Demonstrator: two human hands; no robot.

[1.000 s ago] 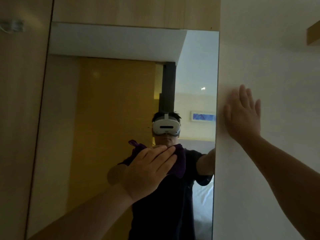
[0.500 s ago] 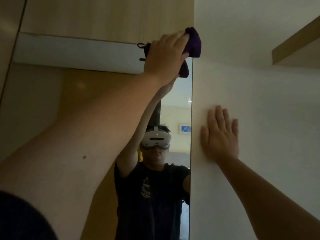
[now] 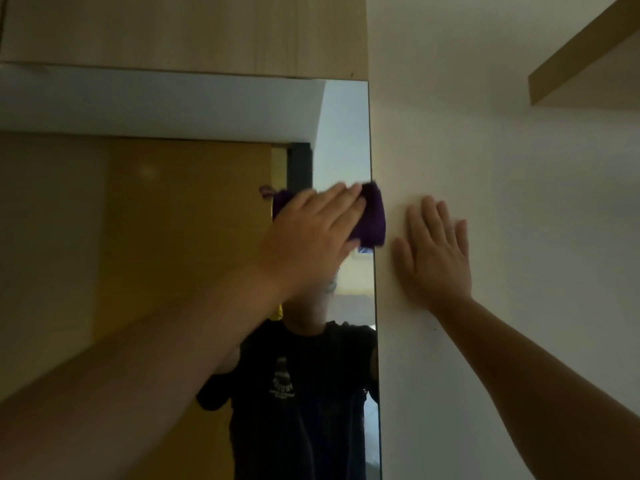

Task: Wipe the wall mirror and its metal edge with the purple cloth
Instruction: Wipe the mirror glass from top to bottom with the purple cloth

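Observation:
The wall mirror fills the left half of the head view. Its thin metal edge runs down the right side against a white wall. My left hand presses the purple cloth flat on the glass at that right edge, about mid-height. The cloth laps over the edge onto the wall. My right hand lies flat on the white wall just right of the cloth, fingers spread, holding nothing. My left forearm hides part of the mirror's lower middle.
A wooden panel sits above the mirror's top edge. A wooden shelf juts from the white wall at the upper right. The mirror reflects a person in a dark shirt and a yellowish door.
My left hand has slid the cloth down the right edge from the mirror's top corner to mid-height. The right hand stays flat on the wall.

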